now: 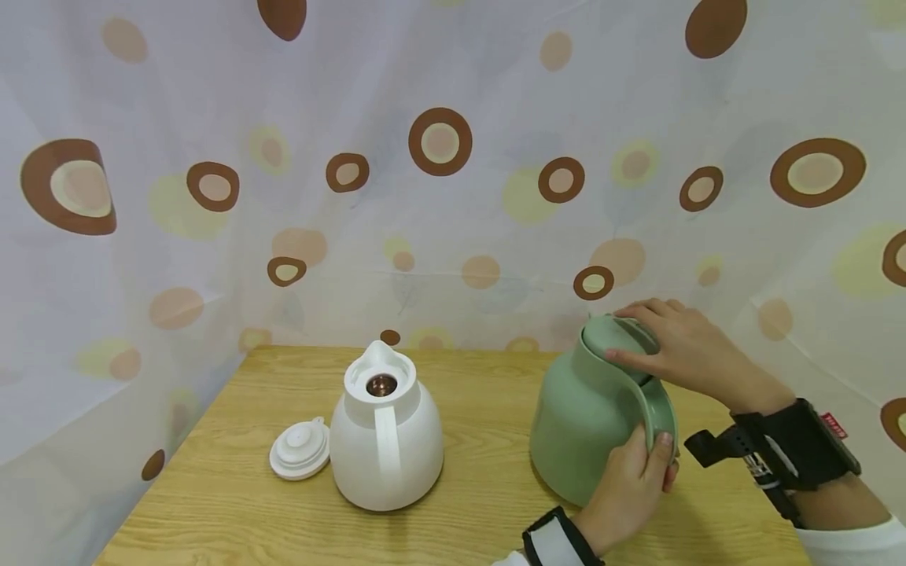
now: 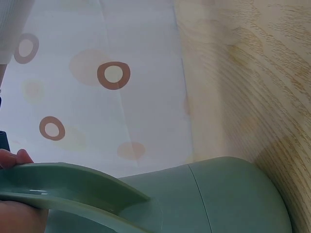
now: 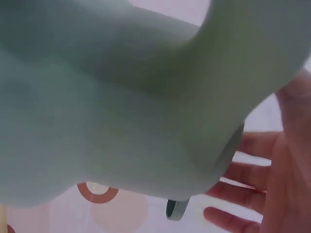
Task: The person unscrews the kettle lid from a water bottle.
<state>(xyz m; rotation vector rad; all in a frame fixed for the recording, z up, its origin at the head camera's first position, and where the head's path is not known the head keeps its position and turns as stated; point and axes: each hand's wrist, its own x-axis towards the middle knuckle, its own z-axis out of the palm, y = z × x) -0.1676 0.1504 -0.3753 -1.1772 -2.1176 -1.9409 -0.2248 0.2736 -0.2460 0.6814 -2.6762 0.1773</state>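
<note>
Your left hand (image 1: 630,487) is wrapped around the curved handle (image 1: 654,413) of the pale green, round-bellied plastic jug (image 1: 587,417), fingers curled tight on it with the thumb up the outside. That looks like a bracing grip to me, keeping the body from spinning or sliding on the light wooden table (image 1: 481,393). Your right hand (image 1: 679,346) sits on top, fingers spread and bent over the green round lid (image 1: 616,338), the fingertips hooked over its edge on the side away from the handle. The jug stands near the table's right side, slightly tipped toward you by the look of it.

Off to the left of the handle grip, well apart, the white bulbous plastic jug (image 1: 385,440) stands open, with a dark metal mouth showing, and its white round cap (image 1: 300,450) lies flat just beside it.

Hard bits: the right wrist view is mostly blurred green, so you only get a few fingers (image 3: 252,172) past the jug's edge. The left wrist view shows just the handle's sweep (image 2: 73,187) and a sliver of fingertip. Whether the lid is seated or loose, I can't tell.
</note>
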